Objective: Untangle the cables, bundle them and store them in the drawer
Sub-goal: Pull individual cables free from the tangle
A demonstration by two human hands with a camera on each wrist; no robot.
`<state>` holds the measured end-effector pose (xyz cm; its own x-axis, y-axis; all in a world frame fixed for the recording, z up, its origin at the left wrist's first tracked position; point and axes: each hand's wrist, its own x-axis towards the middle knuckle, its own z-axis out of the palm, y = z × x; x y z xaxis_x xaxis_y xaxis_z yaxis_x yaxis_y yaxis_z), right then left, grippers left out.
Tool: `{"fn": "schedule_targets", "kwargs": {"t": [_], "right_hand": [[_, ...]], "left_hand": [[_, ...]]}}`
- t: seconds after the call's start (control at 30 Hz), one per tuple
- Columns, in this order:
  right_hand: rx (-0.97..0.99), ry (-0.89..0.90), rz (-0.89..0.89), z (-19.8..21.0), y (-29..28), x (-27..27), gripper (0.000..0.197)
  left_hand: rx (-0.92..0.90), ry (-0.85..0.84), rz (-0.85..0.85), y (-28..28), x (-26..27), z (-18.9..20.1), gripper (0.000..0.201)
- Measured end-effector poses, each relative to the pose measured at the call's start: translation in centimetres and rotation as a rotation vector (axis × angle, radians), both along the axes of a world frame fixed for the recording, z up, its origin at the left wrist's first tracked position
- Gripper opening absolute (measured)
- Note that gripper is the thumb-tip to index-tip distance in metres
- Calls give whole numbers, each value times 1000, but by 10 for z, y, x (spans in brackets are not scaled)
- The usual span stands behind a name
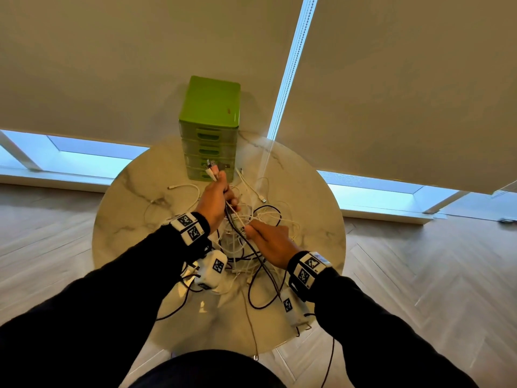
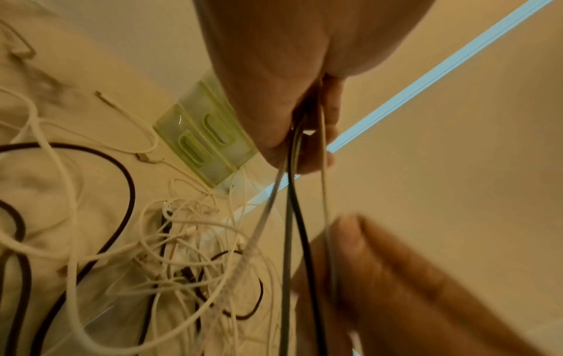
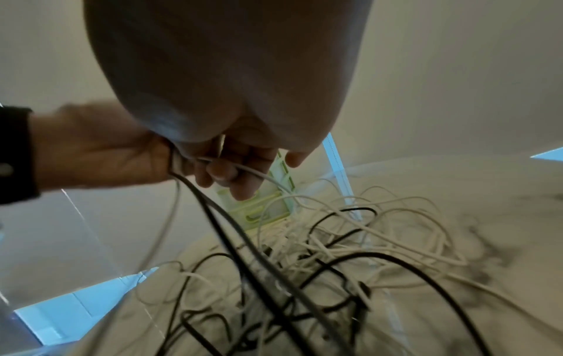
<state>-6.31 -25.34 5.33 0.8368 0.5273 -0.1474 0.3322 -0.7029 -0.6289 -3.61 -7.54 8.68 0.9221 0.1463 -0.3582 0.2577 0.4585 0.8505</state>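
The left hand [image 1: 214, 198] was closed in a fist-like grip round a bunch of cable ends [image 1: 214, 170], whose plugs stuck up above the knuckles in front of the drawer unit. From the left wrist view at least three strands dropped out of that fist: one black, one grey, one pale and braided-looking, though blur made the count uncertain. Below it, the right hand [image 1: 270, 242] pinched thin strands between thumb and curled fingers [image 3: 224, 169], one of them a white cord running off toward the pile.

The held strands ran down into a tangled heap of cables [image 1: 251, 233] lying on the tabletop [image 1: 134, 197], thin white cords and thicker black ones looped over each other, too knotted to count. One loose white cable [image 1: 184, 187] lay apart to the left of the heap.

The tabletop was round, pale and marble-veined. At its far edge stood one green plastic drawer unit [image 1: 211, 127], box-shaped with rounded corners, showing four translucent drawers with slot handles, all pushed in. Each wrist wore one band [image 1: 191, 228] with black-and-white square markers.
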Motion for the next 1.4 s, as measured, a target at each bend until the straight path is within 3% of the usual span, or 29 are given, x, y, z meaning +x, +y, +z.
{"fn": "schedule_targets", "kwargs": {"t": [0.2, 0.3, 0.43, 0.57, 0.9, 1.1, 1.27, 1.33, 1.4], "right_hand": [[-240, 99, 21, -9, -21, 3, 32], [-350, 133, -56, -1, -26, 16, 35], [-150, 97, -272, 13, -9, 37, 38], [62, 37, -318, 23, 19, 43, 40], [-56, -153, -140, 45, 39, 19, 31], [-23, -67, 95, 24, 43, -2, 26], [-74, 61, 52, -5, 10, 2, 29], [-208, 105, 14, -15, -11, 8, 29], [-357, 109, -2, -20, -30, 15, 32]], "left_hand": [[30, -51, 121, 40, 14, 26, 45], [67, -53, 124, 50, 13, 23, 41], [238, -17, -52, 37, -4, 7, 42], [395, 56, -209, 12, -23, -6, 39], [371, 62, -178, 0, -22, -16, 48], [153, 4, 54, -1, 0, -4, 43], [-282, -27, 258, 25, 16, 23, 37], [-313, -88, 322, 44, 21, 31, 37], [-219, -130, 325, 59, 24, 37, 37]]}}
